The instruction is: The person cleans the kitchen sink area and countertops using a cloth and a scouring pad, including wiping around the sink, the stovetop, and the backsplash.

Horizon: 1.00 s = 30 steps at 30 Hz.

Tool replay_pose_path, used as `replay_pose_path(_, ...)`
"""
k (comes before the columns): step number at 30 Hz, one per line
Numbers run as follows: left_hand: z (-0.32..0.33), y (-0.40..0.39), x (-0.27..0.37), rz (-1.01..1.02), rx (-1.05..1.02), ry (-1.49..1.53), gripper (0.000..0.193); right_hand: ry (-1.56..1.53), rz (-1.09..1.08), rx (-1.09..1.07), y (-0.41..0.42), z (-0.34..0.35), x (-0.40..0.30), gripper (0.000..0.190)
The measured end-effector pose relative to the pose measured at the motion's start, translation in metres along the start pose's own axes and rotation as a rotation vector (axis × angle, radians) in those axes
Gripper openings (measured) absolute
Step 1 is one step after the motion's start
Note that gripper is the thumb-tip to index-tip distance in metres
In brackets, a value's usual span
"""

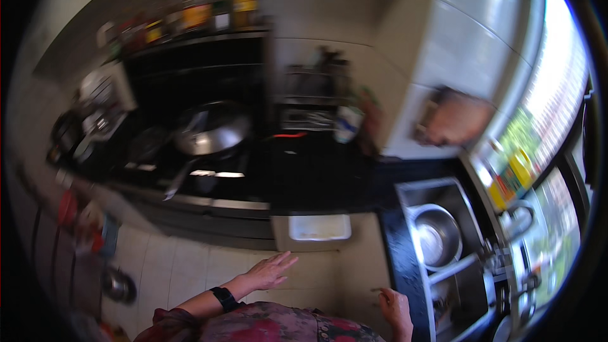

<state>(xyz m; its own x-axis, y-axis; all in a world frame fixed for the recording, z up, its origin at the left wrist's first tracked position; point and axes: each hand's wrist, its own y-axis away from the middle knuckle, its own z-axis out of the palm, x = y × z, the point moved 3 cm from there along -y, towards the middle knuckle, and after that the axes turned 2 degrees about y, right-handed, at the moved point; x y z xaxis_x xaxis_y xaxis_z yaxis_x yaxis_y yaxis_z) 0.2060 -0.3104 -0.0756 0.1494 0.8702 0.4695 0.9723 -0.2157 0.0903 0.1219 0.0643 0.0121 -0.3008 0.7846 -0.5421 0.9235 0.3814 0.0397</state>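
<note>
My left hand (268, 271), with a dark band at the wrist, is held out over the tiled floor with its fingers apart and nothing in it. Just beyond its fingertips is a white plastic tray (319, 227) at the front of the lower cabinet. My right hand (395, 308) is low beside the dark counter edge near the sink; its fingers are curled and blurred, and whether it holds anything is unclear. A metal pot (438, 236) stands in the stainless steel sink (476, 189) to the right.
A wok with a shiny lid (213, 128) sits on the black stove, its handle (176, 185) pointing toward me. Several bottles (244, 2) line the shelf behind. A wooden cutting board (458, 118) leans at the wall; a yellow jug (515, 175) stands on the windowsill.
</note>
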Motion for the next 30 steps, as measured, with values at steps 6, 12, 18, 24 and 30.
replay_pose_path(6,-0.014,0.204,-0.119,-0.451,0.232,0.15,0.073,0.032,-0.385,-0.265,-0.049,0.113,-0.164,0.021)
replay_pose_path(12,-0.023,0.366,-0.161,-0.785,0.526,0.247,0.071,-0.013,-0.647,-0.548,-0.083,0.211,-0.301,0.024)
replay_pose_path(18,-0.017,0.43,-0.169,-1.034,0.63,0.305,0.073,0.079,-0.838,-0.622,-0.125,0.286,-0.375,0.028)
replay_pose_path(24,-0.049,0.439,-0.205,-1.094,0.626,0.306,0.075,-0.069,-0.818,-0.183,-0.199,0.335,-0.449,0.046)
replay_pose_path(30,-0.125,0.425,-0.263,-1.049,0.571,0.212,0.075,0.271,-0.668,-0.072,-0.264,0.405,-0.489,0.064)
